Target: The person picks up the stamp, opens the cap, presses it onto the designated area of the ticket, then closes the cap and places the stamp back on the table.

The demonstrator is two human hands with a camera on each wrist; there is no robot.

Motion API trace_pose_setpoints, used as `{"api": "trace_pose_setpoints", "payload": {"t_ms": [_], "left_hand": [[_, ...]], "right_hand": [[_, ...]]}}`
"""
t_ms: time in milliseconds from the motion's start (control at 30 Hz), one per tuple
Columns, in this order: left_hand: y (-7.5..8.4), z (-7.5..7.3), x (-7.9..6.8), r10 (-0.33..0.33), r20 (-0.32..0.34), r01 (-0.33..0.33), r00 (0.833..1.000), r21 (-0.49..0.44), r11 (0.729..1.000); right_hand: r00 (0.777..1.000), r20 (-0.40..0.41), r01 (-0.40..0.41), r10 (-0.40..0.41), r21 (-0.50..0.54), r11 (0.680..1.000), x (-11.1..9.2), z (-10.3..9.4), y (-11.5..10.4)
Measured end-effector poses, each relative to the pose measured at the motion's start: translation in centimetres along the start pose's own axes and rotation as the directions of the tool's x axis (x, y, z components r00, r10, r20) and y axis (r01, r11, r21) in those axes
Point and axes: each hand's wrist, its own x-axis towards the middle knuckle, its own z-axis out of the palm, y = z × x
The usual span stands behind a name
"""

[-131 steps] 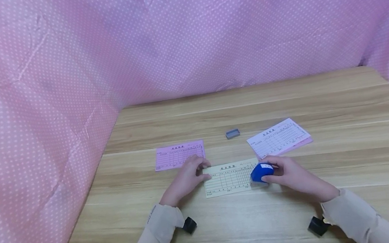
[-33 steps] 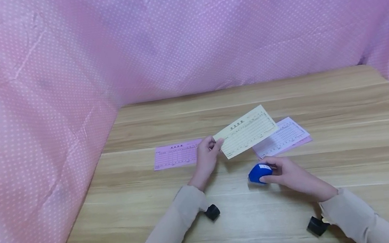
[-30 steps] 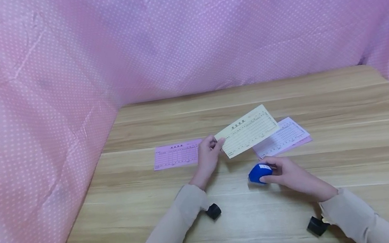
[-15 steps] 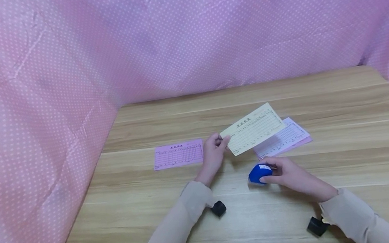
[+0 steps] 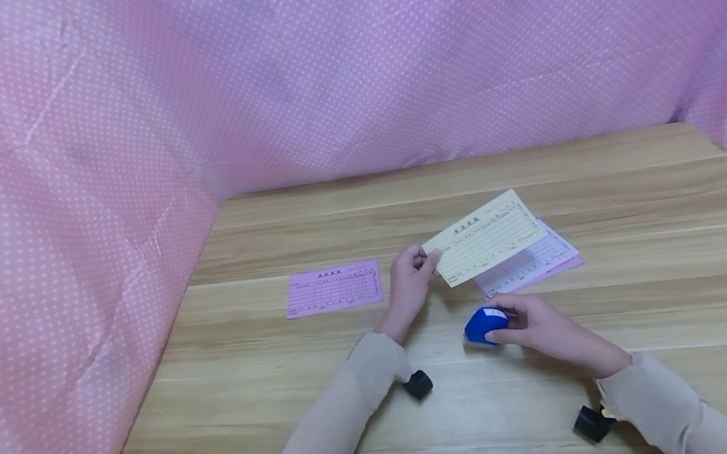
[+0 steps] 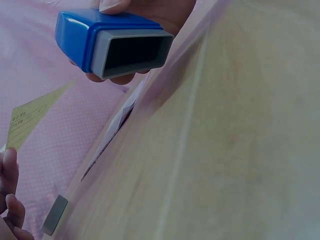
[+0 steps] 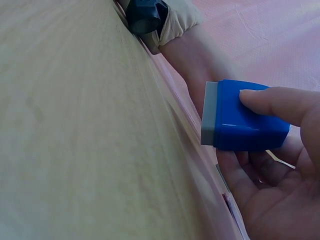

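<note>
Nearest, above the wooden table (image 5: 503, 424), the right hand (image 5: 545, 325) grips a blue stamp (image 5: 485, 325) between thumb and fingers, its dark rectangular face turned down and apart from the tabletop; a steady, level hold seems best, with that face clear of paper and fingers; just beyond, the left hand (image 5: 406, 283) pinches a yellow slip (image 5: 482, 239) at its left end, printed side up, the sheet tilted above a white slip (image 5: 535, 259); a light pinch near the edge should serve, as a tighter one could crease the paper, and laying it down flat rather than sliding it would probably spare the sheets below; the white slip overlaps a pink sheet (image 5: 569, 262) that peeks out along its near edge; off to the left, a purple slip (image 5: 333, 289) lies flat; a small grey piece (image 6: 55, 215) shows only in the left wrist view; farthest hangs a pink dotted cloth (image 5: 382, 61).
</note>
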Motion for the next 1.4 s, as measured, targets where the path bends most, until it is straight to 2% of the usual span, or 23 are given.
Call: {"api": "trace_pose_setpoints", "payload": {"t_ms": [733,1400], "left_hand": [[0.5,1.6,0.8,-0.016,0.013,0.016,1.0,-0.01,1.0],[0.4,2.5,1.4,-0.023,0.042,0.022,0.999,0.032,0.999]], "right_hand": [[1.0,0.013,-0.024,0.024,0.006,1.0,-0.1,0.0,0.1],[1.0,0.01,-0.006,0.006,-0.014,1.0,0.0,0.0,-0.1]]}}
